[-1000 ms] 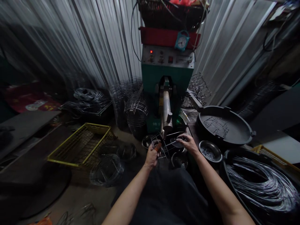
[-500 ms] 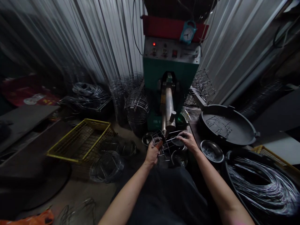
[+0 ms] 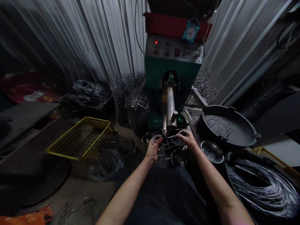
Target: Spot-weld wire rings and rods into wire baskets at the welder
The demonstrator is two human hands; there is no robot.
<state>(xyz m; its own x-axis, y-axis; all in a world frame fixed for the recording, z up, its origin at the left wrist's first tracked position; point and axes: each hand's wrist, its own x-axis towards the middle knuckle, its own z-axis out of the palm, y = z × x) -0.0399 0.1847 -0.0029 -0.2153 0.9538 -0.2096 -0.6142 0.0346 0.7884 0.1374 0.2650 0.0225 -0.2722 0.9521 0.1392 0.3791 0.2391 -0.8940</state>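
Observation:
A wire frame [image 3: 167,149] of thin crossed rods lies under the tip of the metal arm [image 3: 171,109] of a green machine [image 3: 182,70]. My left hand [image 3: 153,148] is closed at the frame's left side, with an orange-brown piece [image 3: 159,141] at its fingers. My right hand [image 3: 187,138] is pinched on the right of the machine's tip, by a thin rod; its fingertips are too small to show exactly what they grip. Metal bowls [image 3: 179,158] sit beneath and beside the frame.
To the left are a yellow wire basket [image 3: 63,156] and wire rings [image 3: 106,165]. Wire cages [image 3: 138,104] stand beside the machine. On the right are a round black pan [image 3: 229,125], a bowl of small metal pieces [image 3: 212,152] and a large wire coil [image 3: 262,184].
The view has shifted slightly. The wire frame sits at a somewhat different angle under the machine's tip. Both hands stay closed in nearly the same places.

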